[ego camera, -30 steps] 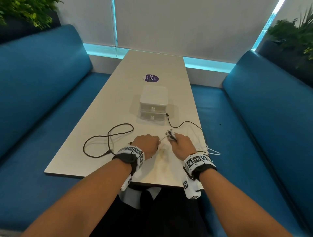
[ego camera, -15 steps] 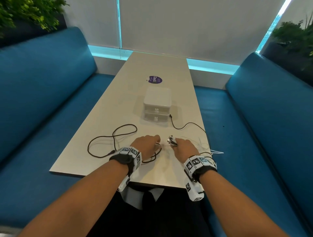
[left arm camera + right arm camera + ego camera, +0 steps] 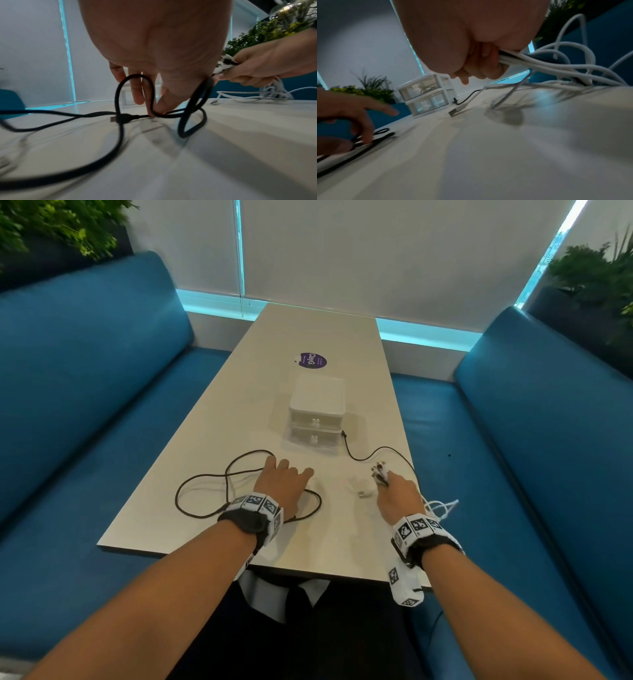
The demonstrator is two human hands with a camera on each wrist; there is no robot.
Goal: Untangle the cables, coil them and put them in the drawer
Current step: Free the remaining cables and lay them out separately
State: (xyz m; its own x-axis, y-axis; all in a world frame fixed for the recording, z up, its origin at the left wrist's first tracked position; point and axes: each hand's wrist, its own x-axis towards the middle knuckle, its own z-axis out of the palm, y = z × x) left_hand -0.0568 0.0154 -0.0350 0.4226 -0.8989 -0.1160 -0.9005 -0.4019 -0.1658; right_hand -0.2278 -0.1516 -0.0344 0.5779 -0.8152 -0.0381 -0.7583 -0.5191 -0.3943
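Observation:
A long black cable (image 3: pixel 226 484) (image 3: pixel 121 135) lies in loose loops on the near left of the table (image 3: pixel 325 546). My left hand (image 3: pixel 284 486) (image 3: pixel 145 102) is spread over it, straight fingers pointing down and touching the cable. My right hand (image 3: pixel 397 494) (image 3: pixel 481 67) grips a bundle of white cables (image 3: pixel 442 506) (image 3: pixel 547 65) with a dark strand in it; the ends stick up past the knuckles. A white USB plug (image 3: pixel 364 493) (image 3: pixel 453 112) rests on the table between the hands. The white two-drawer unit (image 3: pixel 317 405) (image 3: pixel 426 97) stands beyond, both drawers shut.
A second black cable (image 3: pixel 346 445) runs from the drawer unit's right corner towards my right hand. A purple sticker (image 3: pixel 311 361) lies farther up the table. Blue benches (image 3: pixel 85 405) flank both sides, and white cable loops hang over the right edge.
The hands have moved apart. My left hand has uncurled and shifted left onto the black cable. My right hand has carried the bundle to the right, leaving the white plug lying between them.

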